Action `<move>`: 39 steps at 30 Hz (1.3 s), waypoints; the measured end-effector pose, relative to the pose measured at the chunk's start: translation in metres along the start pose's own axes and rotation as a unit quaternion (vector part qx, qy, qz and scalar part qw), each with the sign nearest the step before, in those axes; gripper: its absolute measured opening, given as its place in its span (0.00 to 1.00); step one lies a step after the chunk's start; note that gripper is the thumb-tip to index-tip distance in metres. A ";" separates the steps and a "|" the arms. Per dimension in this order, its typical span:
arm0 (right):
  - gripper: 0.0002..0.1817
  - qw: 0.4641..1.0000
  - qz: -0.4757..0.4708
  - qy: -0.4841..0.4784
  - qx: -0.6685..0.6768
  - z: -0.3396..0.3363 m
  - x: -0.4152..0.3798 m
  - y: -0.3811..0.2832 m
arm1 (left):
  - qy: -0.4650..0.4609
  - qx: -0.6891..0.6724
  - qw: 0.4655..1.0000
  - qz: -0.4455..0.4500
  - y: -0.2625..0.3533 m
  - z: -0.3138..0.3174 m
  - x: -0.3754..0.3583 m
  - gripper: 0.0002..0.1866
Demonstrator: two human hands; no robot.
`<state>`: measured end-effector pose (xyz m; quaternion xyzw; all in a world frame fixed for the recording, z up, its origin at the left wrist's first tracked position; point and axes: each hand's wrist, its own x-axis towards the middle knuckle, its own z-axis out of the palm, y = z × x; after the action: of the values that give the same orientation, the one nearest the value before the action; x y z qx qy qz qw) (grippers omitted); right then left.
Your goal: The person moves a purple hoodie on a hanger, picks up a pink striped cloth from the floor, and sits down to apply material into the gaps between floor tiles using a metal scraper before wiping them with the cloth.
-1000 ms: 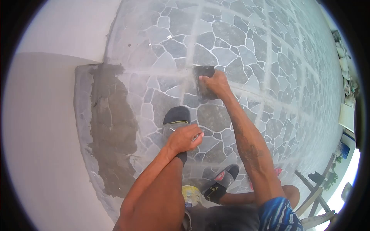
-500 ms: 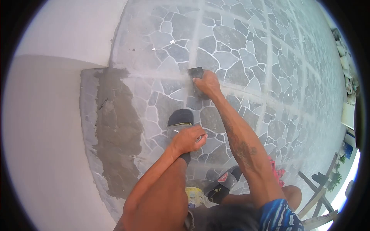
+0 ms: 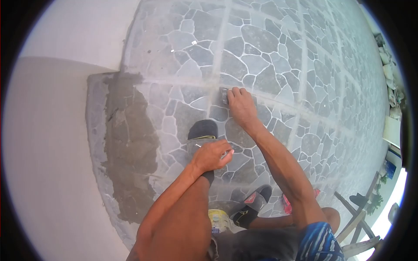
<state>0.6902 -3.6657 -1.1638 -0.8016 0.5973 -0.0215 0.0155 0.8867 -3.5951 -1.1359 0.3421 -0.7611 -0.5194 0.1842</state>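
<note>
My right hand point(image 3: 241, 108) presses flat on a dark pad point(image 3: 224, 94) that lies over a pale grout joint in the grey stone-pattern floor point(image 3: 270, 52). Only a sliver of the pad shows past my fingertips. My left hand point(image 3: 212, 155) rests with curled fingers on my left foot, just behind the black sandal toe point(image 3: 201, 129). A small pale bit shows at those fingers; what it is I cannot tell.
A patch of wet dark mortar point(image 3: 126, 143) runs along the floor's left edge beside a smooth white surface point(image 3: 43, 152). A yellowish container point(image 3: 217, 219) sits between my legs, next to my right sandal point(image 3: 251, 205). Wooden legs point(image 3: 355, 226) stand at lower right.
My right hand has drawn the pad back toward me along the joint and now covers nearly all of it. My left hand stays on my foot.
</note>
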 end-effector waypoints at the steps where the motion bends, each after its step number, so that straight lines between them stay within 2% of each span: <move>1: 0.17 1.000 0.017 -0.012 0.005 0.000 0.003 -0.001 | 0.000 0.000 1.000 0.001 0.001 -0.001 0.000 0.05; 4: 0.17 0.996 -0.074 0.049 -0.027 0.001 -0.028 -0.014 | -0.006 -0.018 1.000 -0.002 0.003 -0.004 0.001 0.05; 5: 0.16 0.996 -0.077 0.039 -0.023 0.002 -0.028 -0.015 | 0.002 -0.013 1.000 -0.007 0.003 -0.004 0.000 0.05; 7: 0.15 0.997 -0.074 0.020 -0.017 -0.001 -0.023 -0.010 | 0.009 -0.003 1.000 -0.012 0.003 0.001 0.001 0.05; 11: 0.12 1.000 0.002 -0.015 0.001 0.001 0.011 -0.013 | -0.010 -0.001 1.000 -0.001 0.003 -0.004 0.002 0.05; 15: 0.09 0.997 -0.071 0.020 0.012 0.002 -0.015 -0.019 | -0.001 -0.001 1.000 -0.008 0.005 -0.006 0.005 0.05; 18: 0.06 0.999 -0.036 0.020 0.027 -0.003 0.004 -0.015 | -0.015 0.003 1.000 -0.025 0.009 -0.006 0.003 0.05; 21: 0.05 1.000 -0.007 0.022 0.015 0.002 0.020 -0.014 | -0.009 0.008 1.000 0.001 0.006 -0.004 0.004 0.05; 23: 0.07 0.999 -0.024 0.032 -0.004 -0.004 0.003 -0.014 | -0.004 0.019 0.999 0.026 0.005 -0.002 0.003 0.05; 26: 0.12 0.998 -0.057 0.030 0.005 0.001 -0.041 -0.008 | -0.017 0.002 1.000 -0.011 0.010 -0.003 0.002 0.07; 29: 0.15 0.998 -0.049 0.036 -0.015 -0.008 -0.048 0.015 | -0.020 0.006 1.000 -0.023 0.013 -0.006 0.007 0.08; 30: 0.15 0.999 -0.022 0.029 -0.017 -0.008 -0.045 0.023 | -0.017 0.005 0.999 -0.028 0.014 -0.006 0.006 0.08; 39: 0.11 0.998 -0.010 0.058 -0.001 0.000 -0.035 0.028 | -0.025 0.019 0.999 -0.036 0.004 0.001 0.002 0.10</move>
<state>0.6530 -3.6400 -1.1658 -0.8051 0.5888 -0.0678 -0.0204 0.8832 -3.5954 -1.1326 0.3597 -0.7627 -0.5191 0.1396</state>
